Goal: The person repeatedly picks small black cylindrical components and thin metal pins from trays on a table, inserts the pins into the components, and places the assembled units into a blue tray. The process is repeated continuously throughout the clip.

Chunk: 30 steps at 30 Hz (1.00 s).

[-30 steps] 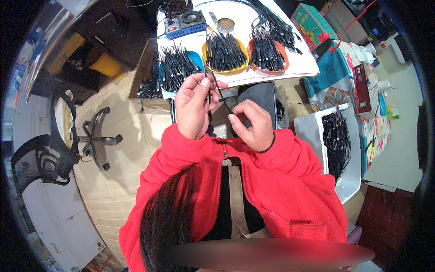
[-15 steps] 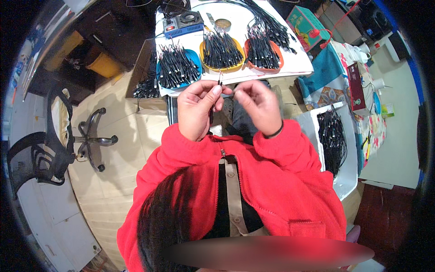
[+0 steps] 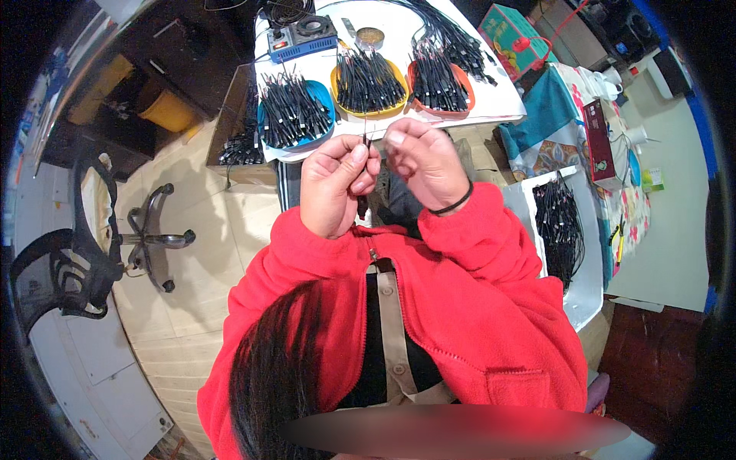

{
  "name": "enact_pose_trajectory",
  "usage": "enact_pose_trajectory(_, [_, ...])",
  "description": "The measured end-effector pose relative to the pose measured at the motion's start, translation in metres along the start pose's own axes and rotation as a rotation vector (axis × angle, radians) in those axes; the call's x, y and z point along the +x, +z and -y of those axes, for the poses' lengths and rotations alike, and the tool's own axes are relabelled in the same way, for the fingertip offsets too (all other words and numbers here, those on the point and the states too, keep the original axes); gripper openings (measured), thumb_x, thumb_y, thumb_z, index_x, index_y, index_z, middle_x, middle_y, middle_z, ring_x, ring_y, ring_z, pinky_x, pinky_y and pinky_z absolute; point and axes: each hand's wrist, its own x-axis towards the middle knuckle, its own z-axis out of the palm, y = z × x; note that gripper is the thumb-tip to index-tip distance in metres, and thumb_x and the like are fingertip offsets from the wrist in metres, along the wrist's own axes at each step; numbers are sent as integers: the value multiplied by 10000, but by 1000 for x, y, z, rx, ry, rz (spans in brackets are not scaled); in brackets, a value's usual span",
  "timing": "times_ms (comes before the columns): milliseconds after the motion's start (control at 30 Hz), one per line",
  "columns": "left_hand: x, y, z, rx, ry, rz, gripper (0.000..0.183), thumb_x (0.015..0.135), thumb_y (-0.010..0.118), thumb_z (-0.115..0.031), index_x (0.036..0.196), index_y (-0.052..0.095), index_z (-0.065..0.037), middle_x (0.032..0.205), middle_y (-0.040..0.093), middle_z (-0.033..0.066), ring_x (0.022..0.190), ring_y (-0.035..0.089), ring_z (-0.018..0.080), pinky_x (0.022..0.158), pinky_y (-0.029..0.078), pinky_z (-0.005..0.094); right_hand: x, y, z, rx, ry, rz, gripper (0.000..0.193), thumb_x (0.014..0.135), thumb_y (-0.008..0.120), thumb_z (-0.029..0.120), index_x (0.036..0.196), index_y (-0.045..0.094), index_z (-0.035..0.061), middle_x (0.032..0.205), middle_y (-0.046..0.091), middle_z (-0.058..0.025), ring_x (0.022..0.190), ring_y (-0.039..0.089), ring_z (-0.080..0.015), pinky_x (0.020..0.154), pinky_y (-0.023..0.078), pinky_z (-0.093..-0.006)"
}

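In front of my chest, my left hand [image 3: 335, 182] pinches a short black cable [image 3: 363, 205] between thumb and fingers. Its thin bare wire ends point up above the thumb, and its darker lower part hangs beneath the fingers. Just to the right, my right hand [image 3: 429, 165] is raised beside the wire ends with its fingers curled toward the thumb. Whatever lies between those fingertips, if anything, is too small to make out. Beyond my hands, similar black cables fill a blue tray [image 3: 330, 103], a yellow tray [image 3: 371, 112] and an orange tray [image 3: 443, 113].
A blue soldering device [image 3: 303, 44] and a small round tin [image 3: 370, 37] stand on the white table [image 3: 502, 103]. More black cables lie at its back right. A white foam box [image 3: 589, 303] of cables sits at right; a cardboard box [image 3: 249, 176] and wheeled chair [image 3: 157, 238] at left.
My right hand has lifted slightly and turned, its fingers moving up and a little away from the wire ends. My left hand keeps its hold on the cable. The whole view has shifted slightly.
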Motion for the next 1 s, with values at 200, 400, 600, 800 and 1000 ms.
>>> enact_pose_trajectory(200, [0, 2, 1, 115, 50, -19, 85, 894, 570, -45, 950, 578, 20, 755, 609, 81, 535, 427, 56, 496, 333, 180, -3, 5, 0, -189, -168, -61, 181, 903, 608, 206, 971, 585, 40, 813, 607, 9, 644, 525, -40, 569, 408, -175])
enact_pose_trajectory(400, [2, 2, 3, 154, 46, -24, 92, 883, 583, -34, 954, 585, 25, 757, 617, 87, 540, 433, 56, 497, 335, 183, -4, 8, 6, -428, -336, 8, 146, 910, 590, 145, 975, 577, 15, 846, 626, -28, 693, 564, -68, 607, 433, -183])
enact_pose_trajectory(600, [0, -2, 3, 55, 3, 37, 86, 880, 586, -32, 942, 593, 26, 753, 621, 75, 551, 438, 58, 511, 341, 189, 1, 4, -6, 343, 92, 132, 125, 911, 580, 142, 989, 546, 51, 831, 619, -35, 703, 597, -102, 604, 443, -191])
enact_pose_trajectory(800, [2, -3, 2, 288, 94, -25, 90, 877, 601, -36, 947, 605, 21, 778, 631, 58, 615, 492, 52, 558, 382, 186, -3, 4, 7, -161, 9, -13, 157, 901, 606, 168, 980, 552, 43, 815, 607, -23, 714, 582, -78, 612, 442, -189])
enact_pose_trajectory(1000, [0, 1, 9, 595, 260, -75, 91, 877, 610, -40, 950, 615, 14, 795, 636, 49, 680, 537, 48, 600, 408, 171, -7, 13, 8, -613, -337, -106, 119, 857, 651, 100, 899, 620, -7, 783, 619, -30, 690, 575, -68, 617, 468, -206])
